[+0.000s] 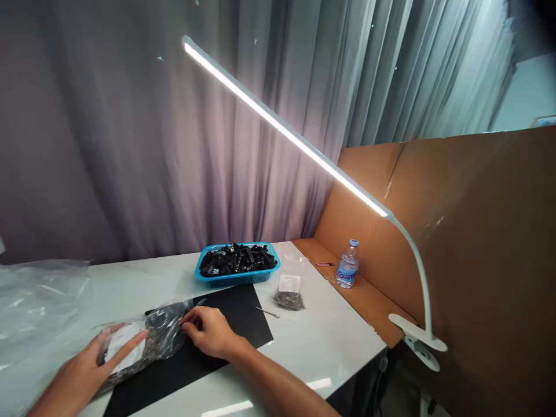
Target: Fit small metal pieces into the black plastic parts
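A clear plastic bag with a white label and many small dark pieces lies over a black mat. My left hand is closed round the labelled part of the bag, thumb on top of the label. At the bag's right end, my right hand pinches the loose plastic with thumb and fingers. Part of the bag's left side is hidden under my left hand. Right of the mat are a thin metal tool and a smaller labelled bag of small pieces.
A blue basket full of black parts stands at the back of the white table. Large clear plastic sheeting lies left. A water bottle stands on cardboard at right, near a clamped lamp. A cardboard wall borders the right side.
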The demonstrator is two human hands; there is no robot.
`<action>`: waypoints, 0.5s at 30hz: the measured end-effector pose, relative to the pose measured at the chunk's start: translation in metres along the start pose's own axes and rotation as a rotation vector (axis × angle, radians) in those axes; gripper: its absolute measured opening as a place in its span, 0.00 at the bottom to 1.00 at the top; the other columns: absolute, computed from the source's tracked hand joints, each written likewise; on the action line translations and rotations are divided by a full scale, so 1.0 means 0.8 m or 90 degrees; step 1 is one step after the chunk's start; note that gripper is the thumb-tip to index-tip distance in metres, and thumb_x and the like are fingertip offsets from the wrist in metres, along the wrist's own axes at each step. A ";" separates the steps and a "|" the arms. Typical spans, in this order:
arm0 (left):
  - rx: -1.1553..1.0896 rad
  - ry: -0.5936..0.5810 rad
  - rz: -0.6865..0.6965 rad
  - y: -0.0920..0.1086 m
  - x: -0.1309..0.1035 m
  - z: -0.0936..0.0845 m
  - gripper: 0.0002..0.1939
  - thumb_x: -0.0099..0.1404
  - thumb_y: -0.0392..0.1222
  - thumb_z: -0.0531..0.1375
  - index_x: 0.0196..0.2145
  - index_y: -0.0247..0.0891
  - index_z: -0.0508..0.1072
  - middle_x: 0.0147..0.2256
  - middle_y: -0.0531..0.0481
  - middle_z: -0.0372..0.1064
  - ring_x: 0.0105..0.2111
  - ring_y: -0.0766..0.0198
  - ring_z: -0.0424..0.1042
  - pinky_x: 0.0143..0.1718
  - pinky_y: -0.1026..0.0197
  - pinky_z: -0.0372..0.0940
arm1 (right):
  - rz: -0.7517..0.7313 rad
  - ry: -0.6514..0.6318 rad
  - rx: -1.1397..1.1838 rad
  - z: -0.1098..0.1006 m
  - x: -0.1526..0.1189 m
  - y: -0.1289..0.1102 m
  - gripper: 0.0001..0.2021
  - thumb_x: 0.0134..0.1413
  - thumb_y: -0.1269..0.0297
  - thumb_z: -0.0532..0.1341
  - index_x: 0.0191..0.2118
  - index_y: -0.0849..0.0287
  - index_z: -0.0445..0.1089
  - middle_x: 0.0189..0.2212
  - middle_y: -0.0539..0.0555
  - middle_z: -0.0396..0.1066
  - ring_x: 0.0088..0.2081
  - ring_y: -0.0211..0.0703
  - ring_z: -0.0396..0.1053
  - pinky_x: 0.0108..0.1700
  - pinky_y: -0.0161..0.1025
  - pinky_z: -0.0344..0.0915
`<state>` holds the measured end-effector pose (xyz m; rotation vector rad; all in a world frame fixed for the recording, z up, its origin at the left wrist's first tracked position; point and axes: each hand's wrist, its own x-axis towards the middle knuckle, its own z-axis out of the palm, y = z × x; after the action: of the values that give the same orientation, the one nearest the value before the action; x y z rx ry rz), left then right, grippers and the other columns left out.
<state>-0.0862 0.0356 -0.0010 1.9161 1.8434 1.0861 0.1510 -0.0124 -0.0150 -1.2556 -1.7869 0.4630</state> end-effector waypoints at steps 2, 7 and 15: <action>-0.022 -0.054 -0.005 0.003 -0.003 -0.010 0.32 0.47 0.71 0.59 0.43 0.48 0.72 0.39 0.52 0.82 0.45 0.43 0.80 0.49 0.47 0.73 | -0.016 -0.012 -0.007 0.001 -0.004 -0.001 0.06 0.62 0.68 0.63 0.44 0.55 0.76 0.34 0.49 0.77 0.35 0.39 0.73 0.37 0.32 0.64; -0.025 -0.073 0.021 0.011 -0.017 -0.024 0.33 0.52 0.69 0.60 0.46 0.42 0.73 0.43 0.45 0.81 0.47 0.43 0.79 0.49 0.49 0.72 | -0.062 -0.045 -0.025 0.000 -0.011 -0.003 0.04 0.61 0.69 0.64 0.41 0.56 0.76 0.34 0.50 0.74 0.37 0.41 0.71 0.41 0.34 0.64; -0.050 -0.089 0.071 0.031 -0.062 -0.030 0.32 0.60 0.67 0.59 0.50 0.39 0.74 0.45 0.46 0.80 0.47 0.51 0.78 0.48 0.58 0.70 | -0.083 -0.076 0.051 -0.007 -0.030 0.012 0.04 0.63 0.72 0.62 0.40 0.59 0.75 0.34 0.51 0.70 0.35 0.40 0.67 0.42 0.35 0.64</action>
<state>-0.0791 -0.0217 0.0156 2.0148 1.6136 1.0144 0.1630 -0.0309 -0.0294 -1.0678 -1.9176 0.5403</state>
